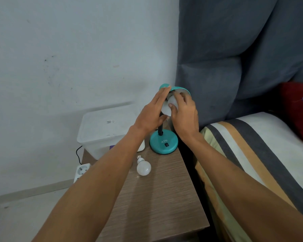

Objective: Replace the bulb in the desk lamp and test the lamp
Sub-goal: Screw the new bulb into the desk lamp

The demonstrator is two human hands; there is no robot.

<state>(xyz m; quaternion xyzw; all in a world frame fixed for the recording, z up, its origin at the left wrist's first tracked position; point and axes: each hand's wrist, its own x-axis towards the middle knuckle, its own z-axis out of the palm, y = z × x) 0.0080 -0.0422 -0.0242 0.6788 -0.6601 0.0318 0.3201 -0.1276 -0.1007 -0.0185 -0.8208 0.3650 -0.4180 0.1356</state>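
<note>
A teal desk lamp stands at the back of the wooden bedside table (161, 198), its round base (163, 143) showing a black switch. My left hand (151, 114) lies flat against the left side of the teal shade (179, 89), fingers stretched out. My right hand (184, 113) has its fingers wrapped around a white bulb (166, 109) that sits in the shade's opening. How far the bulb is seated in the socket is hidden. A second white bulb (143, 167) lies loose on the table, screw cap pointing away from me.
A translucent plastic box (103, 130) stands left of the lamp against the wall. A white power strip (81, 171) with a black cable lies on the floor below it. A bed with a striped sheet (252, 154) and grey headboard flanks the table's right side.
</note>
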